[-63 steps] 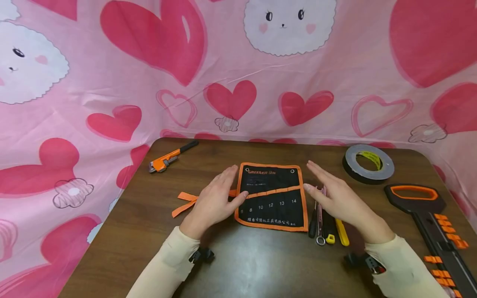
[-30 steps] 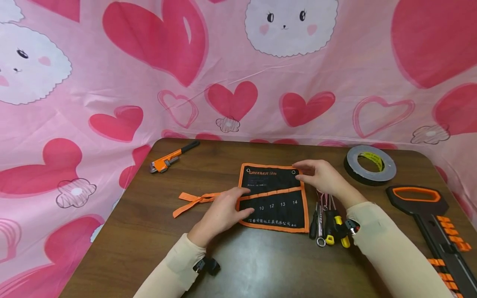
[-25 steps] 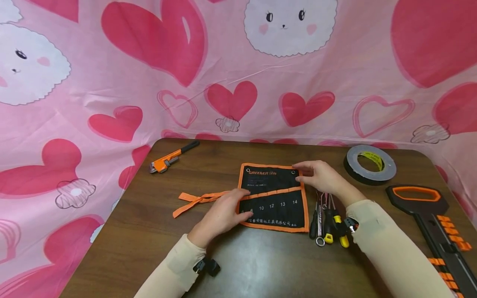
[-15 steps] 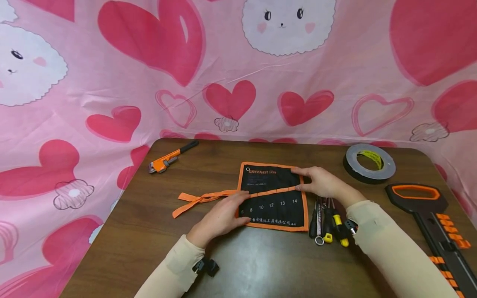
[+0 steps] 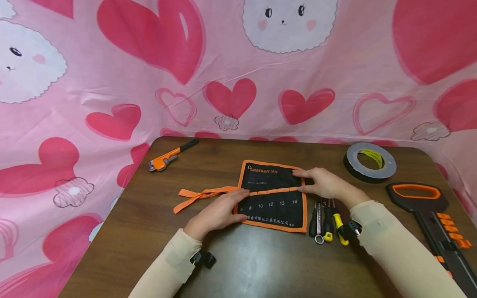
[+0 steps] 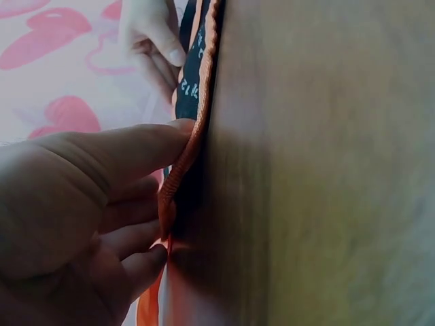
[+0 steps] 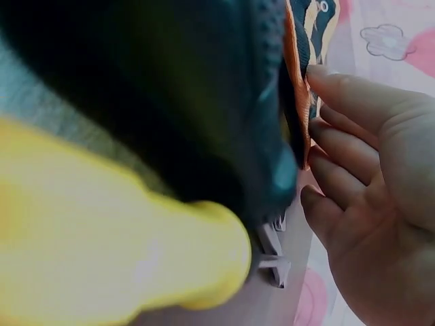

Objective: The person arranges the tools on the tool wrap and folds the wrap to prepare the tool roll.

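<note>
A black tool pouch (image 5: 271,212) with orange trim and printed size numbers lies flat on the table. My left hand (image 5: 218,212) rests at its left edge, index finger near the orange band and thumb at the lower left. The left wrist view shows that thumb (image 6: 160,142) on the trim. At the right edge, my right hand (image 5: 328,184) touches the pouch with its index finger over the upper right corner, covering the eyelet there, and its thumb by the band. Orange tie straps (image 5: 206,193) trail leftward, partly behind the left hand.
Below the right hand lie a ring-ended wrench (image 5: 319,223), a black-handled tool (image 5: 313,223), a black tool with a yellow end (image 5: 328,227) and a yellow-and-black tool (image 5: 340,225). Farther off are a pipe wrench (image 5: 164,161), a tape roll (image 5: 387,165) and a black-and-orange rack (image 5: 421,203).
Both hands were apart beside the pouch, then came in to its edges. The right hand slid down the right edge, the left thumb moved lower, and the pouch has turned very slightly.
</note>
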The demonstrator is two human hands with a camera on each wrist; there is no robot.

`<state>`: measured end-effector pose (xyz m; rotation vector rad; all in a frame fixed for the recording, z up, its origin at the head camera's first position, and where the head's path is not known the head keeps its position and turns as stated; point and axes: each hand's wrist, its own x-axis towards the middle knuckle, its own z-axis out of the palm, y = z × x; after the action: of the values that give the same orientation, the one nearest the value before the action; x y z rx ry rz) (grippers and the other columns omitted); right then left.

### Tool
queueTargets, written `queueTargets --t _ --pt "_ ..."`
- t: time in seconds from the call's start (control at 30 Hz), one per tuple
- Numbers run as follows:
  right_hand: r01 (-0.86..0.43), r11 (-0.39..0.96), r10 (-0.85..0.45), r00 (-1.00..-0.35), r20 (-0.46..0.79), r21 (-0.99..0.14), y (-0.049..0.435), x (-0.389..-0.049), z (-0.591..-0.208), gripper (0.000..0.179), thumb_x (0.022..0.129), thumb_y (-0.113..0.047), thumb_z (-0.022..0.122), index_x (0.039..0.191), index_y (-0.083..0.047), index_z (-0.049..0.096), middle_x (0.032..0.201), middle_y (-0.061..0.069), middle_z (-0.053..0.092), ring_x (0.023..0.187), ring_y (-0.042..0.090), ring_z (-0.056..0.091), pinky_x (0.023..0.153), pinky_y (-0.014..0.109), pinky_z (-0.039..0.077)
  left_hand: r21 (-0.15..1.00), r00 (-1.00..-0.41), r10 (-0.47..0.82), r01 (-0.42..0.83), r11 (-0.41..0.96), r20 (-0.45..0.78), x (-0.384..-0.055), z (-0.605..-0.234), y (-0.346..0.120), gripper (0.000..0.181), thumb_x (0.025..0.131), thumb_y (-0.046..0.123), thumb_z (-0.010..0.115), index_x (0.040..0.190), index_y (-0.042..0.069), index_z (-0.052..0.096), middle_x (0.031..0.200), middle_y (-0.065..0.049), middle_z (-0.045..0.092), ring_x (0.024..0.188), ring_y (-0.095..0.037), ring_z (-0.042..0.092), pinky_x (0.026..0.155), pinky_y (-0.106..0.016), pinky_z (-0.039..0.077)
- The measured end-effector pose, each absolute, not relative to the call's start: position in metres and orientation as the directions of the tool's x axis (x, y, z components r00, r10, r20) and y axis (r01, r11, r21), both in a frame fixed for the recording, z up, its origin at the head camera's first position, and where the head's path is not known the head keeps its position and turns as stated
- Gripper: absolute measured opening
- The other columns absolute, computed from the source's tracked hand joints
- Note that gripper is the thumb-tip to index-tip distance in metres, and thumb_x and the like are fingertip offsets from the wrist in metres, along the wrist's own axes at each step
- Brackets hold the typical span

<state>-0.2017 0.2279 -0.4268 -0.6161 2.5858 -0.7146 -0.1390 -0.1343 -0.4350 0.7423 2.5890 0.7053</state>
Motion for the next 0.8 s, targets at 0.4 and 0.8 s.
queueTargets --t 0.4,0.8 --pt "-0.329 0.773 -0.515 -0.825 -0.234 -0.542 0.229 -0.190 -0.421 0.056 0.104 -0.030 0.074 0.153 -0.008 0.062 0.161 0.024 0.053 0.145 0.050 0.055 0.119 0.069 0.042 0.524 -0.774 0.609 0.451 0.723 -0.173 -0.163 -0.442 -0.143 0.073 0.102 0.029 0.078 0.164 0.008 0.047 0.170 -0.014 0.047 0.155 -0.034 0.049 0.128 -0.052 0.040" --pt "-0.337 0.788 -0.514 -0.821 -0.247 -0.515 0.233 -0.174 -0.414 0.051 0.104 -0.033 0.073 0.147 -0.006 0.067 0.146 0.021 0.069 0.135 0.044 0.066 0.120 0.081 0.028 0.500 -0.786 0.578 0.418 0.759 -0.219 -0.174 -0.434 -0.139 0.069 0.104 0.029 0.075 0.165 0.013 0.047 0.173 -0.008 0.043 0.163 -0.035 0.036 0.132 -0.054 0.033"
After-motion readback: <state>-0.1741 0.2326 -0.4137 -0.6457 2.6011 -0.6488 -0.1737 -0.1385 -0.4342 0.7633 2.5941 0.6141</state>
